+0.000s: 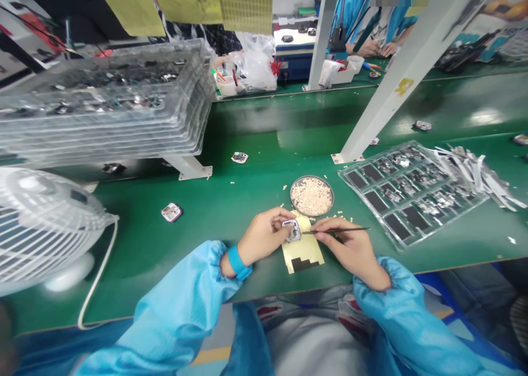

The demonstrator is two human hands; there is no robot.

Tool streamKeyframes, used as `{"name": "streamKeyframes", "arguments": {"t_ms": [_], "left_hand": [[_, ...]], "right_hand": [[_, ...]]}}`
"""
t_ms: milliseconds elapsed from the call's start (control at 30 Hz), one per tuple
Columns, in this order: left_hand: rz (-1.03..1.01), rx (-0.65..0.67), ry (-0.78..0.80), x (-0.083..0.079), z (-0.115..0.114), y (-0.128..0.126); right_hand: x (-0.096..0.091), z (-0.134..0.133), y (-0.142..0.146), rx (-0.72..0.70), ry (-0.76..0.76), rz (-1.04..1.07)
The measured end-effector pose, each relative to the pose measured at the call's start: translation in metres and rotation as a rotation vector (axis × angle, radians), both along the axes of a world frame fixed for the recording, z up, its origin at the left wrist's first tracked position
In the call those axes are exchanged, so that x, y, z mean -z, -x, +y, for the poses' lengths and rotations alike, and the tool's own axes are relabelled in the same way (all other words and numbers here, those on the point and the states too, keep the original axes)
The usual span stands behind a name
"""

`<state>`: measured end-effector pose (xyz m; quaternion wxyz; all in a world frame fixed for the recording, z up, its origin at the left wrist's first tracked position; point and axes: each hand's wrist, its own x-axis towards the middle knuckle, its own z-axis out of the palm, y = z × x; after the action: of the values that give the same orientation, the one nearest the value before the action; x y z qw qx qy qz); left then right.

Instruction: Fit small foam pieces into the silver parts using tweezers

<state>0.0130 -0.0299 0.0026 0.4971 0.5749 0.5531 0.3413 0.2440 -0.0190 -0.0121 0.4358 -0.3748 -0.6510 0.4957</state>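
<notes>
Between the thumb and fingers of my left hand (264,232) is a small rounded-square watch case (292,230), its open inner side facing up. My right hand (348,249) is closed round a pair of dark, thin tweezers (346,230), whose tips reach left to the edge of the case. Beneath both hands lies a pale yellow sheet (303,250) with a stepped row of black strips at its near end. Just beyond it stands a round dish (291,197) full of tiny cream and dark pieces, some scattered around it.
A clear compartment tray (398,244) of small parts lies right, beside a heap of pale strips (482,175). Similar cases (171,212) rest on the green bench. A white fan (45,227) and stacked trays (181,128) stand left. A co-worker's hands (377,48) show across the bench.
</notes>
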Motion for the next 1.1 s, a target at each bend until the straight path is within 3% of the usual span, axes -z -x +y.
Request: {"name": "streamKeyframes", "arguments": {"t_ms": [167, 267, 333, 400, 467, 500, 600, 767, 967, 1100], "left_hand": [[-0.087, 0.009, 0.026, -0.007, 0.001, -0.001], [-0.105, -0.02, 0.016, -0.014, 0.001, 0.002], [-0.108, -0.04, 0.009, -0.018, 0.002, 0.006], [-0.106, -0.046, 0.025, -0.021, 0.003, 0.008], [-0.102, -0.045, 0.054, -0.023, 0.005, 0.007], [-0.101, -0.035, 0.073, -0.024, 0.007, 0.004], [-0.111, 0.013, 0.133, -0.026, 0.012, -0.012], [-0.185, 0.056, 0.214, -0.033, 0.018, -0.043], [-0.422, 0.058, 0.311, -0.034, 0.014, -0.048], [-0.465, 0.081, 0.3, -0.032, 0.005, -0.044]], "right_hand": [[-0.009, -0.01, -0.003, -0.055, 0.085, 0.102], [-0.023, -0.013, -0.025, -0.063, 0.064, 0.133], [-0.032, -0.008, -0.053, 0.066, 0.027, 0.15], [-0.038, 0.005, -0.089, 0.316, -0.046, 0.053], [-0.039, 0.023, -0.126, 0.601, -0.138, -0.261], [-0.038, 0.033, -0.141, 0.665, -0.178, -0.448], [-0.035, 0.065, -0.166, 0.564, -0.171, -0.872], [-0.037, 0.103, -0.163, 0.352, -0.12, -1.216], [-0.04, 0.109, -0.166, 0.286, -0.148, -1.24], [-0.05, 0.081, -0.151, 0.416, -0.177, -0.993]]}}
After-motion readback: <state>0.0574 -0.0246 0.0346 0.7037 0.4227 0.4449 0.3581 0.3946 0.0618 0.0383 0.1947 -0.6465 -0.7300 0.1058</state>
